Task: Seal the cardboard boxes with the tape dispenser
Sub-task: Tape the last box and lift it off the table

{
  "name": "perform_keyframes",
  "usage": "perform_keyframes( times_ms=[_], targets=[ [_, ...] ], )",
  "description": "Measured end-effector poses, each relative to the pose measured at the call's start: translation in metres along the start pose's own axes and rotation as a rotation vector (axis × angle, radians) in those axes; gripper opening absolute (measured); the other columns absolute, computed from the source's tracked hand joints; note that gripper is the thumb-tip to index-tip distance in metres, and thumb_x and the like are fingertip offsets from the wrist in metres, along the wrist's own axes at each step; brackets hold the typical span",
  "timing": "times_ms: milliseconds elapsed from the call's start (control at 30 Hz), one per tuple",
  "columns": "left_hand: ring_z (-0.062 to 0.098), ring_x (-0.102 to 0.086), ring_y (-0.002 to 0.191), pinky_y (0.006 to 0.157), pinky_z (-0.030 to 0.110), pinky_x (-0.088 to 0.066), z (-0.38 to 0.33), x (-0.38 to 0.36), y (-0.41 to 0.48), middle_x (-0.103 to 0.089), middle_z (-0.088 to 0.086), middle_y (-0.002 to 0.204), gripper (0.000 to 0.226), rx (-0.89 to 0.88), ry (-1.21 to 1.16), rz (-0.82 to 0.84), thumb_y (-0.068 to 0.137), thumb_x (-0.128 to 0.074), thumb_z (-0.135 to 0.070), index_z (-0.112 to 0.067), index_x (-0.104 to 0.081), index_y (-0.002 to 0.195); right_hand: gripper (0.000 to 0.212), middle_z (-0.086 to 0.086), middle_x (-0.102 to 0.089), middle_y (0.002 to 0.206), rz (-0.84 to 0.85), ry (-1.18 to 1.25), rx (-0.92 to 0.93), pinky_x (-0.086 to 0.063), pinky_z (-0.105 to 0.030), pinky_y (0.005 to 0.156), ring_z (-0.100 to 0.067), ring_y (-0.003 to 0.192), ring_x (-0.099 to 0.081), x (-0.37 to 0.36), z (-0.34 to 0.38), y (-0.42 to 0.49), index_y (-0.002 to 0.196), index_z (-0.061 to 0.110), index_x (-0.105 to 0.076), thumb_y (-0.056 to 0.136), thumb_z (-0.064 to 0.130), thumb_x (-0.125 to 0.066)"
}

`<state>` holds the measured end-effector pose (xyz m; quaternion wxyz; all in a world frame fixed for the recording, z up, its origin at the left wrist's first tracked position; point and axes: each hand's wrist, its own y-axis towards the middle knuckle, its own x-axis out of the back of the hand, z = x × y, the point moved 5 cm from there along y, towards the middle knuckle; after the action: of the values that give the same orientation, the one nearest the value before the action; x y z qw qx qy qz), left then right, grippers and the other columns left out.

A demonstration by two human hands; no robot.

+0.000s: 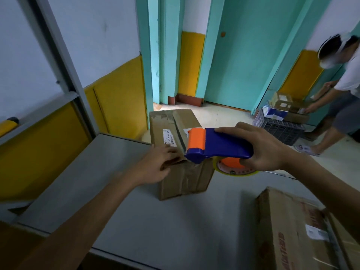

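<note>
Where the bench (136, 201) comes closest to the viewer, on the near side of the right hand (259, 147), a large box (303, 230) with red print sits at the corner, seemingly next in line. Whether its top is taped I cannot tell. The bench carries both boxes at working height, so the arms reach out over it.

The left hand (155, 164) lies with straight fingers on the near top edge of the smaller box (187, 180) and holds nothing. I judge it is there to press the left flap down and to stop the box from sliding when the tape is pulled.

Just to the right of it, the right hand is wrapped round the blue body of the tape dispenser (220, 145), thumb on top and fingers underneath by the tape roll (233, 168). The dispenser's orange front end sits at the near end of the seam (179, 131), right beside the left fingertips and tilted nose-down. That suits laying a strip over the near edge and away along the gap between the flaps.

Beyond the hands the seam appears to carry no fresh strip, and a white label (169, 137) lies on the left flap. Sealing this box looks barely begun.

Farther off, past the right hand, a dark crate (278, 129) on the floor holds more parcels. Another person (342, 80) bends over them.
</note>
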<state>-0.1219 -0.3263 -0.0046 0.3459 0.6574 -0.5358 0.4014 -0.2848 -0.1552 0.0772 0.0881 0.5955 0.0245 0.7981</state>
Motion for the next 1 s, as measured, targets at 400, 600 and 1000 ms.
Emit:
perform_keyframes(
  times_ms=[400,600,1000],
  targets=[
    [0.014,-0.058,0.097,0.077,0.018,-0.042,-0.001,0.050,-0.015,-0.064,0.001,0.103,0.013,0.210,-0.274,-0.488,0.089,-0.056,-0.011,-0.010,-0.066,0.098,0.078,0.001,-0.054,0.117,-0.105,-0.089,0.119,-0.050,-0.024,0.072,-0.017,0.097,-0.054,0.020,0.034,0.016,0.138,0.036,-0.031,0.071,0.070,-0.053],
    [0.022,-0.063,0.089,0.078,0.035,-0.054,-0.023,0.032,-0.013,-0.066,0.009,0.094,0.033,0.320,-1.555,-0.168,0.082,-0.049,-0.028,-0.006,-0.057,0.106,0.077,0.002,-0.055,0.120,-0.145,-0.037,0.175,-0.049,-0.019,0.074,-0.014,0.101,-0.052,0.024,0.048,0.026,0.138,0.034,-0.033,0.072,0.069,-0.054],
    [0.020,-0.063,0.087,0.064,0.026,-0.056,-0.012,0.021,-0.025,-0.066,0.012,0.099,0.041,0.363,-1.799,-0.143,0.063,-0.076,-0.019,-0.009,-0.062,0.100,0.078,0.003,-0.053,0.122,-0.121,-0.005,0.216,-0.042,-0.010,0.076,-0.004,0.102,-0.047,0.016,0.052,0.031,0.139,0.029,-0.035,0.073,0.067,-0.054]
  ],
)
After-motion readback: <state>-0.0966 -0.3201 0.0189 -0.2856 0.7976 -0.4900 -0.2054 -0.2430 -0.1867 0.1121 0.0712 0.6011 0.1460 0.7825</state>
